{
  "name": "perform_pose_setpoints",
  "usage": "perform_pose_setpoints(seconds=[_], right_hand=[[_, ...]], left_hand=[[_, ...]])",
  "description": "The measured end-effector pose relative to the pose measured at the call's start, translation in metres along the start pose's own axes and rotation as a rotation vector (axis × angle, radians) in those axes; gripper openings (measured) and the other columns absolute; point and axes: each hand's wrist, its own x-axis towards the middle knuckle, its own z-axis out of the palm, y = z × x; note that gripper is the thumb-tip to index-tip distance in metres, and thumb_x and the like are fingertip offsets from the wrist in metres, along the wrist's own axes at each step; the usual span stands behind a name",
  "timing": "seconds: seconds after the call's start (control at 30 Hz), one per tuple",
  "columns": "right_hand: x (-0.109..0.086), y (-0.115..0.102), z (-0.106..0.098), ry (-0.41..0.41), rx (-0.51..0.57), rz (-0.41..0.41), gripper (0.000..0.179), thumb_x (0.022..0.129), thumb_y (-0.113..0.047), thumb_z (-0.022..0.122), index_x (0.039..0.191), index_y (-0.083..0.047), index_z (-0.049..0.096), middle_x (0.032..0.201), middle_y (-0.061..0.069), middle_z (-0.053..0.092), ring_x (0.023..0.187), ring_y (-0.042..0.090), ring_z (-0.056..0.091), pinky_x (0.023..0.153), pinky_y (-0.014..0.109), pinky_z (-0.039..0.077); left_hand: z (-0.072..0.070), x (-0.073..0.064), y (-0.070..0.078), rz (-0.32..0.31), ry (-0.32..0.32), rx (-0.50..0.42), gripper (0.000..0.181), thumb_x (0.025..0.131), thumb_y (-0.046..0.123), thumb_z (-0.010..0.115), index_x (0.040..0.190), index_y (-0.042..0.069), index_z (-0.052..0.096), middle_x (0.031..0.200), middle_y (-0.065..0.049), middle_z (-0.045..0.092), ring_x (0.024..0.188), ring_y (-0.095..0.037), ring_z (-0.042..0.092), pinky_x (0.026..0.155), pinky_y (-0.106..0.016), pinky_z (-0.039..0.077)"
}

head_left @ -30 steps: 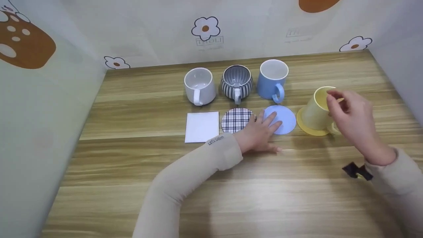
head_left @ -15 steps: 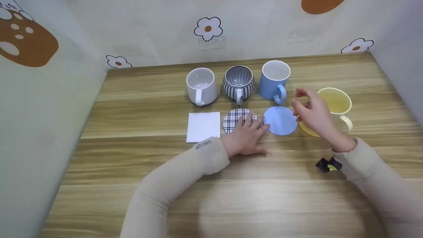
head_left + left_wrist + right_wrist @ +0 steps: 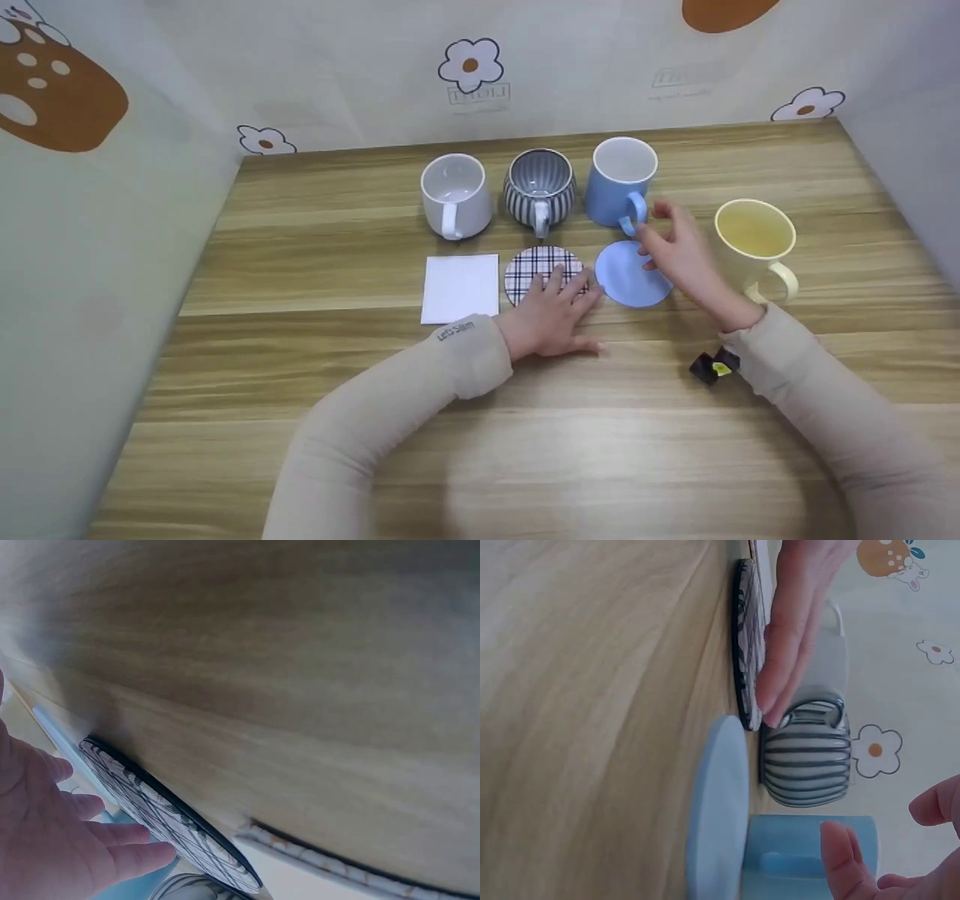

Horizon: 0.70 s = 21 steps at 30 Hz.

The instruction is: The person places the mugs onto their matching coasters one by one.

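In the head view my left hand (image 3: 553,313) lies with its fingers spread, the fingertips overlapping the near edge of a round plaid coaster (image 3: 534,271). My right hand (image 3: 684,251) hovers over a round blue coaster (image 3: 628,277), with its fingertips close beside the handle of a blue mug (image 3: 616,196). In the right wrist view, a gap shows between that hand's thumb and fingers (image 3: 843,859), with nothing held. Right of this hand a pale yellow mug (image 3: 765,232) stands upright, its yellow coaster hidden by the hand and forearm.
A white mug (image 3: 466,210) and a grey striped mug (image 3: 536,199) stand left of the blue one, handles toward me. Before the white mug lies a square white coaster (image 3: 459,289). Patterned walls border the wooden table (image 3: 300,360) at the back and sides.
My right hand has left the yellow mug, which was tilted and now stands upright, and moved left toward the blue mug. My left hand has drawn back leftward off the blue coaster.
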Motion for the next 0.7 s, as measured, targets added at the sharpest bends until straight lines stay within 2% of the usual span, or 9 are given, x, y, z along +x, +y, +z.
perform_pose_setpoints(seconds=[0.2, 0.43, 0.6, 0.7], right_hand=[[0.01, 0.005, 0.005, 0.003, 0.14, 0.103, 0.049, 0.094, -0.021, 0.043, 0.131, 0.008, 0.031, 0.125, 0.02, 0.041, 0.067, 0.001, 0.056, 0.059, 0.017, 0.051], [0.022, 0.008, 0.009, 0.044, 0.211, 0.159, 0.043, 0.096, -0.026, 0.039, 0.123, 0.007, 0.032, 0.099, 0.005, 0.044, 0.061, 0.001, 0.054, 0.054, 0.016, 0.049], [0.028, 0.01, 0.013, 0.034, 0.237, 0.174, 0.033, 0.097, -0.028, 0.039, 0.114, 0.0, 0.037, 0.092, 0.009, 0.045, 0.058, 0.002, 0.054, 0.052, 0.017, 0.049], [0.031, 0.012, 0.013, 0.027, 0.25, 0.187, 0.025, 0.097, -0.028, 0.038, 0.105, -0.005, 0.04, 0.088, 0.01, 0.046, 0.055, 0.002, 0.054, 0.051, 0.017, 0.049]], left_hand=[[0.0, 0.002, 0.0, -0.005, -0.007, 0.015, 0.084, 0.085, 0.07, 0.026, 0.149, 0.02, 0.005, 0.155, -0.005, 0.0, 0.138, -0.038, 0.007, 0.108, -0.053, 0.02], [-0.001, 0.005, 0.003, -0.027, -0.02, 0.079, 0.083, 0.085, 0.071, 0.023, 0.149, 0.021, 0.006, 0.155, -0.003, 0.002, 0.138, -0.038, 0.011, 0.106, -0.051, 0.025], [0.0, 0.005, 0.004, -0.031, -0.017, 0.142, 0.084, 0.084, 0.073, 0.021, 0.149, 0.02, 0.007, 0.155, -0.003, 0.003, 0.138, -0.038, 0.012, 0.105, -0.05, 0.027], [0.0, 0.005, 0.004, -0.035, -0.021, 0.14, 0.085, 0.084, 0.073, 0.021, 0.149, 0.019, 0.006, 0.155, -0.002, 0.003, 0.138, -0.037, 0.012, 0.106, -0.049, 0.027]])
